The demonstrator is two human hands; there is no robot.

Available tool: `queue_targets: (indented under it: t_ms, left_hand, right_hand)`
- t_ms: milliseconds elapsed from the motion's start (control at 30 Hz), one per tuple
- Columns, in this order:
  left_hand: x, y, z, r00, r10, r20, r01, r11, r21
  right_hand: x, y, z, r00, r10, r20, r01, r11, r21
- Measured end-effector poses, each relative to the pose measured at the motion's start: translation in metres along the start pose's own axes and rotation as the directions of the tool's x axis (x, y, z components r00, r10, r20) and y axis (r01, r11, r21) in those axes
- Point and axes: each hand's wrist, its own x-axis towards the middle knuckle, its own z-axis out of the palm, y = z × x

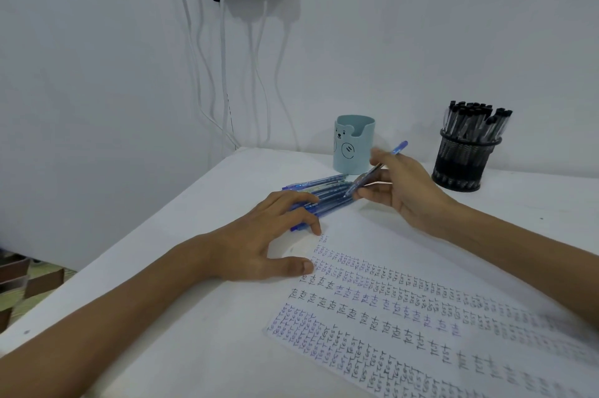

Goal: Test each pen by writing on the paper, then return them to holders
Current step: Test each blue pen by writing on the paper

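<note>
Blue pen [376, 169], pinched by the right hand [405, 190] above the loose pen pile [327, 193] at 12 o'clock of the paper [405, 294]; left hand [259, 242], fingers spread, rests on pile. Probable step: testing; next, lower tip onto unwritten paper.

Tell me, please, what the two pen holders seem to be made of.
The black holder looks like metal wire mesh, painted matte black: its wall is a see-through grid. The pale blue holder looks like moulded plastic, probably matte: its wall is smooth, even and opaque.
</note>
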Motion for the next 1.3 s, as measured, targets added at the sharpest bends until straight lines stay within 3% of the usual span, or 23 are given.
queue_targets:
  t_ms: [100, 300, 500, 733, 900, 1167, 1300]
  left_hand:
    - [0.000, 0.000, 0.000, 1.000, -0.002, 0.000, 0.002, 1.000, -0.002]
    - [0.000, 0.000, 0.000, 1.000, 0.005, -0.002, -0.005, 1.000, 0.001]
    - [0.000, -0.001, 0.000, 1.000, 0.003, 0.005, -0.003, 1.000, 0.000]
    - [0.001, -0.001, 0.000, 1.000, 0.012, 0.007, -0.012, 1.000, 0.002]
    - [0.001, -0.001, 0.000, 1.000, 0.016, 0.006, -0.016, 1.000, 0.005]
    - [0.001, -0.001, 0.000, 1.000, 0.013, 0.004, -0.013, 1.000, 0.014]
    - [0.001, -0.001, 0.000, 1.000, 0.017, 0.000, -0.017, 1.000, 0.010]
  right_hand:
    - [0.009, -0.005, -0.012, 1.000, -0.022, -0.020, 0.021, 1.000, -0.022]
    - [0.028, -0.014, -0.043, 0.995, -0.101, -0.018, 0.086, 0.919, -0.386]
    - [0.042, -0.014, -0.071, 0.985, -0.149, -0.093, 0.071, 0.822, -0.566]
    - [0.051, -0.015, -0.085, 0.975, -0.206, -0.088, 0.028, 0.503, -0.864]
    - [0.061, -0.011, -0.084, 0.953, -0.296, -0.062, -0.005, 0.189, -0.982]
    - [0.058, 0.001, -0.080, 0.933, -0.356, -0.049, -0.080, -0.074, -0.994]
    - [0.051, 0.001, -0.073, 0.914, -0.400, 0.069, 0.034, -0.096, -0.995]
